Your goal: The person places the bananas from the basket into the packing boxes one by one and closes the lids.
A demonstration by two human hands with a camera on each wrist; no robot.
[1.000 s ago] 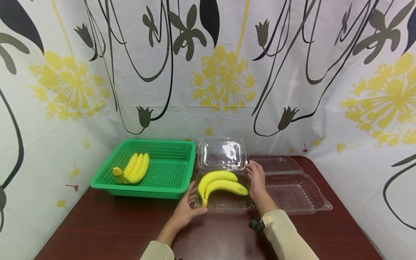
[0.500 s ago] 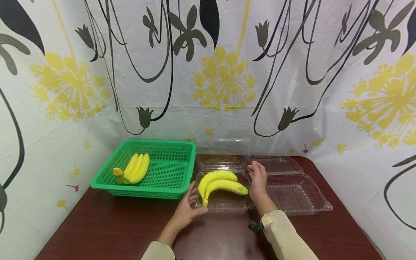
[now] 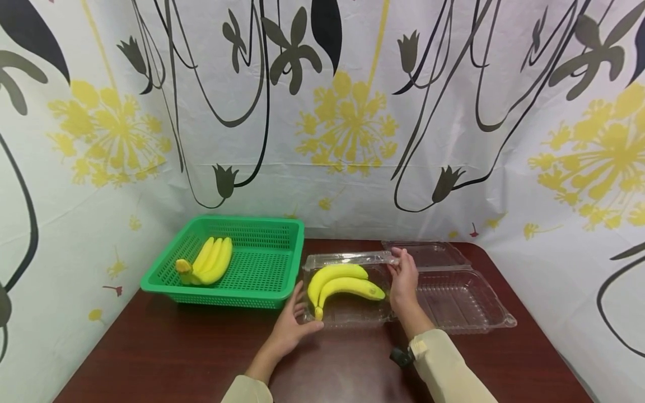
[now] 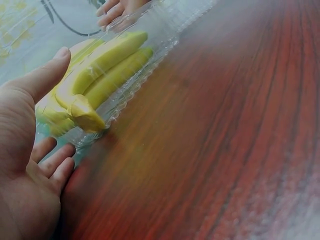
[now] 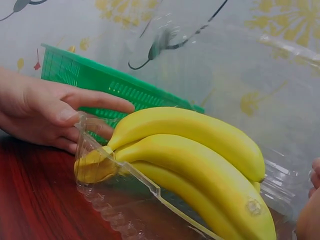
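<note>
A clear plastic clamshell box point(image 3: 353, 323) on the table holds a bunch of yellow bananas point(image 3: 347, 285), the stem toward its near left corner. Its hinged lid point(image 3: 347, 258) is tilted up over the far side. My left hand point(image 3: 288, 324) is at the box's left wall, thumb and fingers spread, near the stem; the left wrist view shows its fingers point(image 4: 57, 162) extended. At the lid's right end, my right hand point(image 3: 405, 285) touches the edge with loosely bent fingers. The right wrist view catches only a sliver of that hand point(image 5: 312, 200).
A green plastic basket point(image 3: 227, 299) stands left of the box, with another bunch of bananas point(image 3: 209, 262) in it. To the right lies a second clear clamshell box point(image 3: 461, 299), its lid point(image 3: 428, 254) folded back. A patterned curtain point(image 3: 347, 190) hangs behind the table point(image 3: 166, 352).
The lid of the middle box has swung from leaning back, through upright, to tilting forward over the bananas. My right hand has shifted slightly right at its edge; my left hand stays at the box.
</note>
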